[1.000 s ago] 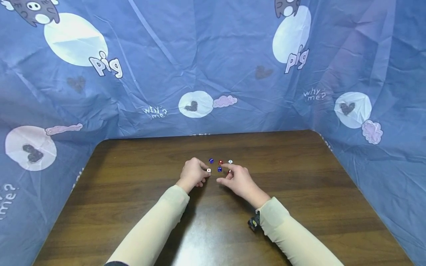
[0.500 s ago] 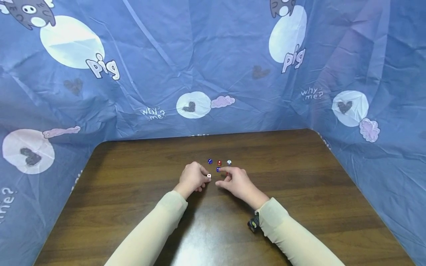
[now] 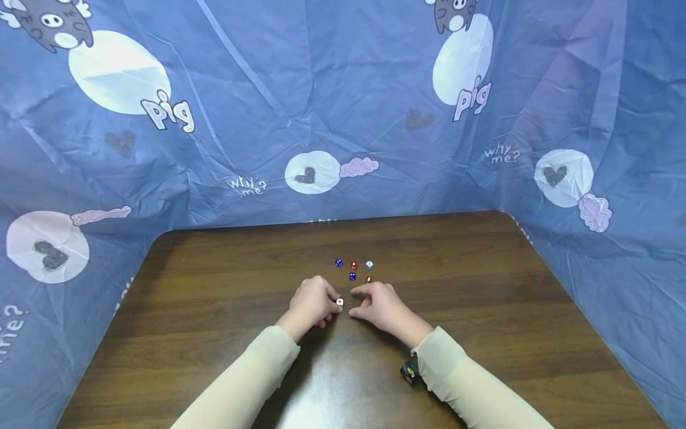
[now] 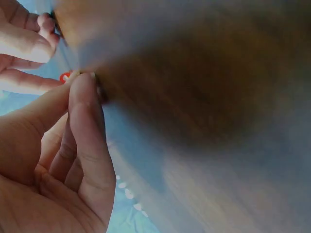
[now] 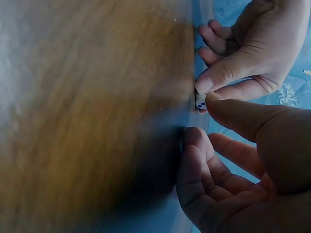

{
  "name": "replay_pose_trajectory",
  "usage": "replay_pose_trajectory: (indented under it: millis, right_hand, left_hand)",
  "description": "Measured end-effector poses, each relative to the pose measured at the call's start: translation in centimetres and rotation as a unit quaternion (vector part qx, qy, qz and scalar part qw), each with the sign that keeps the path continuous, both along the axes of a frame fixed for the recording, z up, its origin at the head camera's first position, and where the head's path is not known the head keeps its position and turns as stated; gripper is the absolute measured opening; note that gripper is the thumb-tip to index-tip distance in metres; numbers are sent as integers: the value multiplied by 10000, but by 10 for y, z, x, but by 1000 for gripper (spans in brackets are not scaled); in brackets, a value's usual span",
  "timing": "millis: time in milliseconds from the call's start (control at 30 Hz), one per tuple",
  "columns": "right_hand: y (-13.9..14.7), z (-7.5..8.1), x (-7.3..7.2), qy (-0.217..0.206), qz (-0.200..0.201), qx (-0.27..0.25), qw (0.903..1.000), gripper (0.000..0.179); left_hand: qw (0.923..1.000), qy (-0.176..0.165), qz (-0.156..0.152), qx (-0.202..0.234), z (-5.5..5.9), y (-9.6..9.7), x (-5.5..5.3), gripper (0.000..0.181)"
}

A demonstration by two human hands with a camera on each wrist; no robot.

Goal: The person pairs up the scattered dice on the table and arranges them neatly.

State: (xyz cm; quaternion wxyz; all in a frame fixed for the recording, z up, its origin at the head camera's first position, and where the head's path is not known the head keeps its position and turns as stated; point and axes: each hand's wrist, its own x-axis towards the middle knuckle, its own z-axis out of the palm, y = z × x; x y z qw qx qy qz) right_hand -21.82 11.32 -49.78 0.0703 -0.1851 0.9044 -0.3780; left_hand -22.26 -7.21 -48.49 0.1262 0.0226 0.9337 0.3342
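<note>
Between thumb and forefinger, my left hand [image 3: 312,301] pinches a white die [image 3: 340,302] low over the wooden table; its dark pips show on the die [image 5: 200,102] in the right wrist view. Just to the right is my right hand [image 3: 384,305], thumb and forefinger spread apart with nothing between them. Beyond the hands, a blue die [image 3: 339,263], a red die [image 3: 354,266] and a white die [image 3: 369,264] form a back row. Nearer lie another blue die [image 3: 352,276] and a second red die [image 3: 368,279], partly hidden by the right hand.
The brown wooden table [image 3: 225,262] has rounded far corners. A blue printed cloth [image 3: 321,77] hangs behind it and along both sides. A small black device [image 3: 410,368] sits at the right wrist.
My left hand has drawn the white die toward the person, away from the other dice. My right hand has also come back from the blue die, its fingers still spread.
</note>
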Motion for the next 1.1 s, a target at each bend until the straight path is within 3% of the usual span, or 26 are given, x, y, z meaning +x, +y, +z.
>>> replay_pose_trajectory:
  millis: [333, 800, 1100]
  right_hand:
    - [-12, 0, 3, 372, 435, 301, 9979, 27]
    - [-22, 2, 0, 538, 497, 394, 9965, 5]
    - [-22, 0, -2, 710, 511, 437, 9952, 6]
  left_hand:
    - [9993, -80, -104, -337, 5, 1, 9, 13]
    - [9983, 58, -335, -466, 8, 1, 11, 11]
    - [9994, 73, -345, -8, 4, 1, 13, 13]
